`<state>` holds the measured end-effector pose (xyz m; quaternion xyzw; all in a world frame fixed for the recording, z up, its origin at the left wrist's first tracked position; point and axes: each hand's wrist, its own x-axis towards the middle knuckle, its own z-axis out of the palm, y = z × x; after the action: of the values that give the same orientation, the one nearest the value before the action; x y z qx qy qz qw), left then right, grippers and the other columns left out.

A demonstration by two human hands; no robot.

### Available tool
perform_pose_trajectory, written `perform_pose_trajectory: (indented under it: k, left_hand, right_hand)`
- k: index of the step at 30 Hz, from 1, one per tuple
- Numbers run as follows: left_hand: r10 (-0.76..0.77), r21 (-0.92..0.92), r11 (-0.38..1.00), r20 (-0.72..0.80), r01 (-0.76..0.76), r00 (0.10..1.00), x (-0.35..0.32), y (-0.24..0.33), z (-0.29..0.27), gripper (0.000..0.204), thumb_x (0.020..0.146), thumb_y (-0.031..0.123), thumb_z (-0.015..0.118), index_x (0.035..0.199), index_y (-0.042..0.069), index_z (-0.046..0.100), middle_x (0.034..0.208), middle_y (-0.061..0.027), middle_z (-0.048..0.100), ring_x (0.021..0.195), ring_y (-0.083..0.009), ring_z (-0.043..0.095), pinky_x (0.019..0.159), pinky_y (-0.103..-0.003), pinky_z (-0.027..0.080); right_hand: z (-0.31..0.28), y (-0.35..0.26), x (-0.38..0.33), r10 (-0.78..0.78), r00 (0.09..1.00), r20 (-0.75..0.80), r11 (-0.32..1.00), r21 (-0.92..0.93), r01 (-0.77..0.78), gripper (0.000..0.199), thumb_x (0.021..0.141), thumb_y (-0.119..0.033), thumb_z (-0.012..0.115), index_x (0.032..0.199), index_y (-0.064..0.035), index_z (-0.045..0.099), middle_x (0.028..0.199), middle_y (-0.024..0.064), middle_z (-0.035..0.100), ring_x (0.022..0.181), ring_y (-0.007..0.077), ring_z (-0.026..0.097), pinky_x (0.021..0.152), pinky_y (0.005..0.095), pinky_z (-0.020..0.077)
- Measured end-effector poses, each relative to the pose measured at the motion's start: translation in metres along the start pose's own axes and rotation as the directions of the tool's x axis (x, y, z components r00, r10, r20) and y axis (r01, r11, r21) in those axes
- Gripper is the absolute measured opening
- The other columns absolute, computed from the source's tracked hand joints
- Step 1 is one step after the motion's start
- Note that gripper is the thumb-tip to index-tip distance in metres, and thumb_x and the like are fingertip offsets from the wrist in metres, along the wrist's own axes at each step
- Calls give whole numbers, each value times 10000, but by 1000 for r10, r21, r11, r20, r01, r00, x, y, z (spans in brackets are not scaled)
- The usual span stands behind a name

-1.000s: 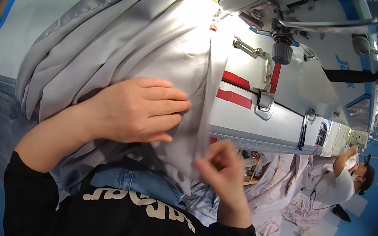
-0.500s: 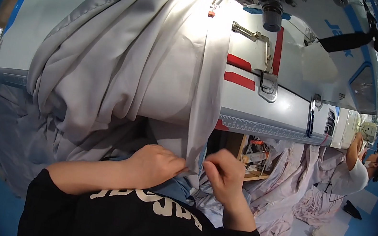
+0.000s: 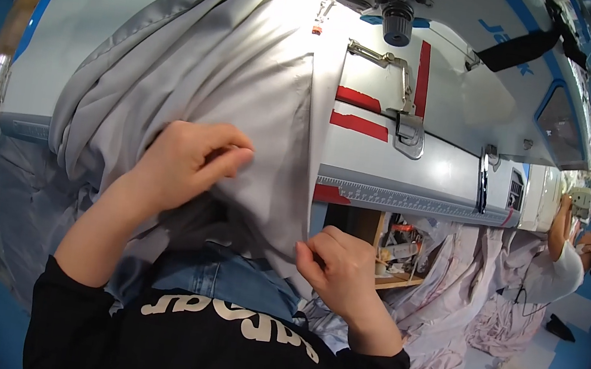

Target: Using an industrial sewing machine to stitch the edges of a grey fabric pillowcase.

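Note:
A large sheet of grey fabric [image 3: 264, 112] lies in folds under the sewing machine's needle area [image 3: 321, 18] and hangs over the table's front edge toward my lap. My left hand [image 3: 197, 159] is over the middle of the fabric, its fingers curled and the thumb near the index finger. Whether it grips any cloth is hidden. Below the table edge, my right hand [image 3: 344, 270] is closed, thumb against fingers, on the fabric's folded right edge. That edge runs in a straight strip up to the needle area.
A metal guide arm [image 3: 385, 60] and red tape strips [image 3: 359, 124] are on the table right of the fabric. A ruler strip [image 3: 414, 203] lines the front edge. Below stands a wooden shelf [image 3: 399, 281] beside hanging pale cloth [image 3: 440, 280]. A co-worker [image 3: 564, 260] works farther right.
My left hand has moved from the fabric's lower edge up and left onto the cloth above the table edge. My right hand has shifted slightly left to the strip, and the fabric's right edge lies farther left.

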<state>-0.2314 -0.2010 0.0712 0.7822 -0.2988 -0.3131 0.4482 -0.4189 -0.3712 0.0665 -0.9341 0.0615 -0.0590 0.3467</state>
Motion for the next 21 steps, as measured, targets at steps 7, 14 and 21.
perform_pose_trajectory:
  k: [7,14,21]
  left_hand:
    - [226,126,967,-29,-221,974,-24,1,46,198,822,191,686,881,5,650,725,-101,671,604,-215,651,554,-304,502]
    - [1,-37,999,158,5,988,-25,-6,83,210,832,172,679,840,-31,627,637,-95,629,543,-117,610,505,-248,457]
    - [-70,-122,986,302,112,951,-21,-20,92,186,868,151,634,807,-22,604,610,-101,617,522,-132,600,498,-271,446]
  right_hand:
    - [36,3,-4,-68,997,32,998,-12,68,160,715,-86,688,663,-63,538,592,62,503,495,249,536,442,360,416]
    - [27,-1,-15,-139,989,51,988,-56,141,136,688,-81,699,703,-60,565,657,48,557,522,205,573,444,321,441]
    - [16,2,-14,-134,968,213,984,-86,155,141,720,-120,723,740,-67,594,686,33,559,533,189,568,459,318,441]
